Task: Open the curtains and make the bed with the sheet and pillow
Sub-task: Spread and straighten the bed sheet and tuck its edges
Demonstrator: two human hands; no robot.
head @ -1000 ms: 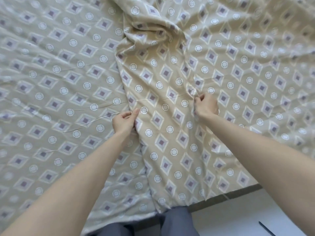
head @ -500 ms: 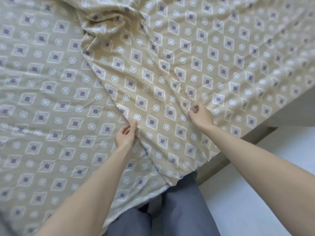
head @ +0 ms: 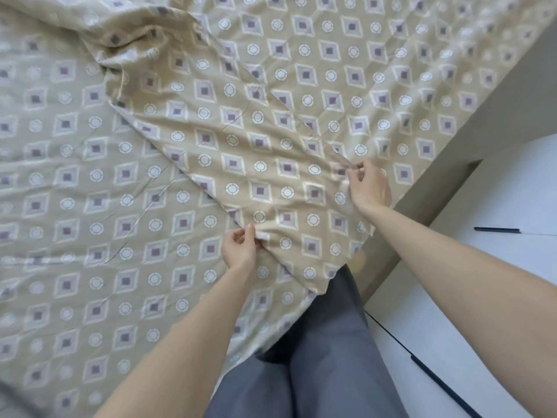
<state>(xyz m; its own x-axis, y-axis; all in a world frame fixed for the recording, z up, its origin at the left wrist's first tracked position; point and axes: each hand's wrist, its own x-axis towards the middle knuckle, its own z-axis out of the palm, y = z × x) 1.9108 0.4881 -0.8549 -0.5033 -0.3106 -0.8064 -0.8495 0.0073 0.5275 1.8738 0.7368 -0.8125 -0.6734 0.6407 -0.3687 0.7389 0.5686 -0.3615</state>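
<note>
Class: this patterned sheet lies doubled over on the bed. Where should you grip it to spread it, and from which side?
Pinch the sheet at the loose diagonal edge of its upper layer, from the bed's near side, as the left hand does; the right hand pinches a crease. That edge lies free on top, so likely lifts.

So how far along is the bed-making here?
Done: the sheet covers most of the bed. In hand: left hand and right hand each pinch its folded-over flap near the bed edge. Left: flatten that flap and the bunched folds beyond; no pillow or curtains in view.
</note>
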